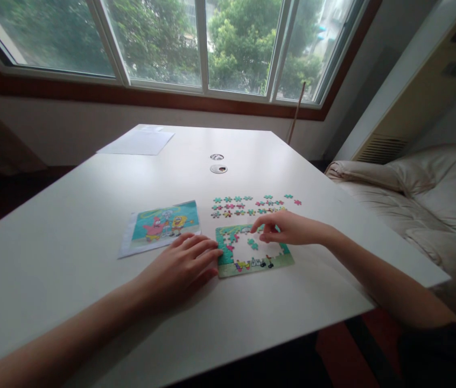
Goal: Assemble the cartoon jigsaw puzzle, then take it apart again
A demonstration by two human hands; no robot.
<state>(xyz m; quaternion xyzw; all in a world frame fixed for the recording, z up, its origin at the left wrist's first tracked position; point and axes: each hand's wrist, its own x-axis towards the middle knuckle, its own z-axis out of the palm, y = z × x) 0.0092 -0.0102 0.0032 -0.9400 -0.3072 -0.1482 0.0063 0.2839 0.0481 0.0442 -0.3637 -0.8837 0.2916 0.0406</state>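
Observation:
A partly filled jigsaw puzzle lies on the white table, with its border joined and a bare middle. My left hand rests flat, its fingertips touching the puzzle's left edge. Over the puzzle's upper right is my right hand, index finger bent downward and apart from the thumb, with no piece visible between them. Green puzzle pieces lie in the bare middle below that index finger. Behind the puzzle, loose pieces are spread in rows; my right hand partly hides the nearest ones.
Left of the puzzle is a picture sheet showing cartoon characters, on white paper. Two round grommets are set in the white table. More paper lies at the far left corner. A beige sofa stands to the right.

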